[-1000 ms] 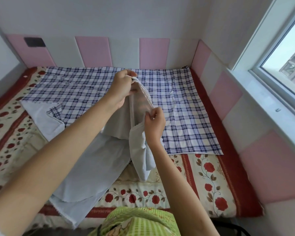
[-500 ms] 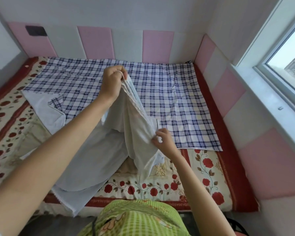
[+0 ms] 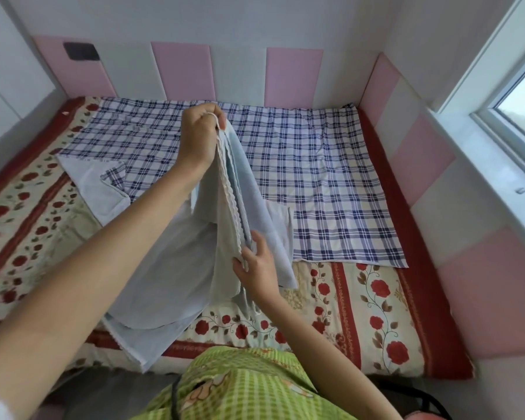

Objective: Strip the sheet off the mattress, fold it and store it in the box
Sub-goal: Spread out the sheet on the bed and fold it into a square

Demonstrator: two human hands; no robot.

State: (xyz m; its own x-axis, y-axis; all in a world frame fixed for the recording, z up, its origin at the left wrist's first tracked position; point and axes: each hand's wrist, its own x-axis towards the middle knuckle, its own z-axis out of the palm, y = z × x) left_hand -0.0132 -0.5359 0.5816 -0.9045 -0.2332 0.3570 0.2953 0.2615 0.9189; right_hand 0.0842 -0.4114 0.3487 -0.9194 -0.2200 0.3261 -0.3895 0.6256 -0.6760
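Sheet (image 3: 176, 268), perhaps doubled, between left hand (image 3: 199, 137), right hand (image 3: 258, 265)

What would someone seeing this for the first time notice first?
First, the blue-checked sheet, half lifted at mid-bed: the left hand grips its gathered edges up high, and the right hand pinches them lower down. Next come the red-rose mattress showing at the near side and the pink wall panels behind the bed.
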